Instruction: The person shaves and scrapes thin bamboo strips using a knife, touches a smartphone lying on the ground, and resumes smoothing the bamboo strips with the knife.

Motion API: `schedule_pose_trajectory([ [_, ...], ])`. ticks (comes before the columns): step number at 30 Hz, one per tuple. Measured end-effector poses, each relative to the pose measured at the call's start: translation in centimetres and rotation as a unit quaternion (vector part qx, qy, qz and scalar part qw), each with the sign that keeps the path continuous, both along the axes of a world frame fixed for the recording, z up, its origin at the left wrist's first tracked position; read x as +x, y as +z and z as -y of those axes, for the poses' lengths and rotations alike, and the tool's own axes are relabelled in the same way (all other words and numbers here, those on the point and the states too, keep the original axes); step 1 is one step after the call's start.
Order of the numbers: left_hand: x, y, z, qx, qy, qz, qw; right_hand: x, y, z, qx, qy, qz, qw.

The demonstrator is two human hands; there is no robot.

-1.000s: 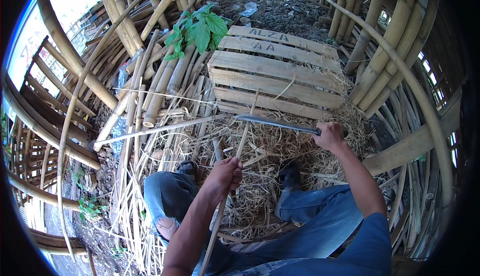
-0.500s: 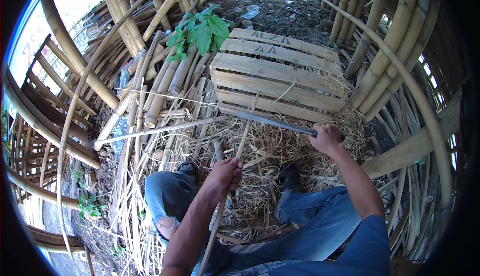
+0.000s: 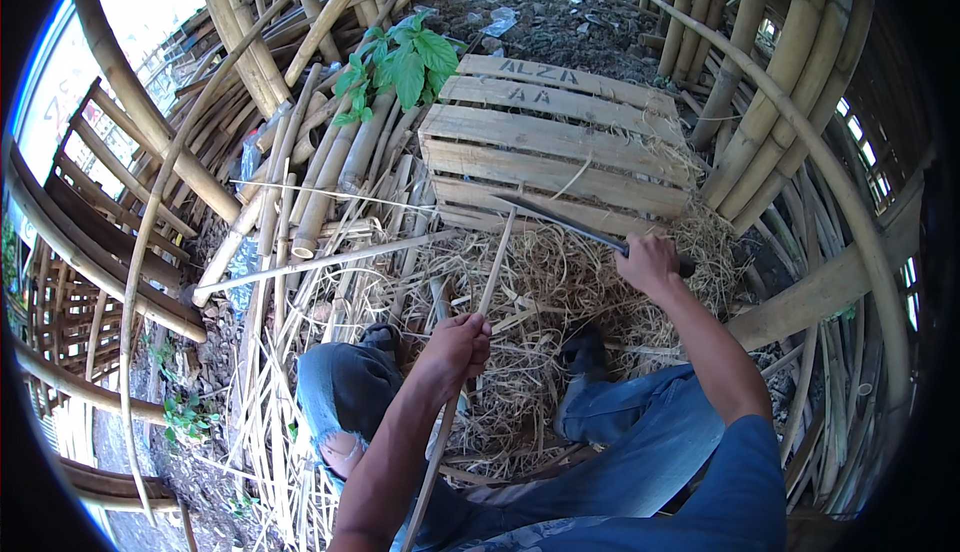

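My left hand [image 3: 458, 352] is closed round a long, thin bamboo strip [image 3: 496, 270], which runs from under my left forearm up toward the wooden crate. In my right hand [image 3: 650, 264] is the dark handle of a long knife [image 3: 570, 227]. Its blade points left and slightly up, with the front part at the far end of the strip. From this view I cannot tell whether blade and strip touch. Beneath both hands, between my feet, lies a heap of pale bamboo shavings [image 3: 520, 392].
A slatted wooden crate [image 3: 560, 134] stands just beyond the shavings. Cut bamboo poles [image 3: 320, 192] and a leafy green plant [image 3: 405, 64] are at its left. Upright bamboo poles [image 3: 790, 82] rise on the right, above a thick plank [image 3: 820, 292]. Thin strips [image 3: 270, 402] lie on the left.
The knife blade has swung upward, from crossing the strip below its end to the strip's far tip. That tip now sits a little lower. Both hands keep their hold.
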State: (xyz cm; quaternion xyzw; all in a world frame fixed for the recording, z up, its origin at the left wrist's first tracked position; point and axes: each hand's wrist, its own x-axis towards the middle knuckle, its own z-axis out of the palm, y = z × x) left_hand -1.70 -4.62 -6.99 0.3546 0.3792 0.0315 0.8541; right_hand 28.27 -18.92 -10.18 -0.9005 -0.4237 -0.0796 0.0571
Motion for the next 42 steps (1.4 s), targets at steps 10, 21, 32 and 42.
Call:
schedule_pose_trajectory([
  [10,-0.2,0.6,0.1,0.000,-0.012,-0.026,1.000,-0.8,0.9,0.3,-0.016,-0.024,-0.026,0.999],
  [21,0.1,-0.2,0.2,-0.003,-0.003,-0.019,1.000,0.4,1.2,-0.8,-0.085,-0.058,-0.051,0.993],
  [32,-1.5,-0.4,0.6,0.013,-0.014,0.014,1.000,-1.7,4.0,0.4,-0.023,-0.064,-0.094,0.993],
  [42,-0.7,0.0,0.5,0.003,-0.017,0.017,1.000,0.3,3.0,2.4,-0.036,0.109,-0.026,0.993],
])
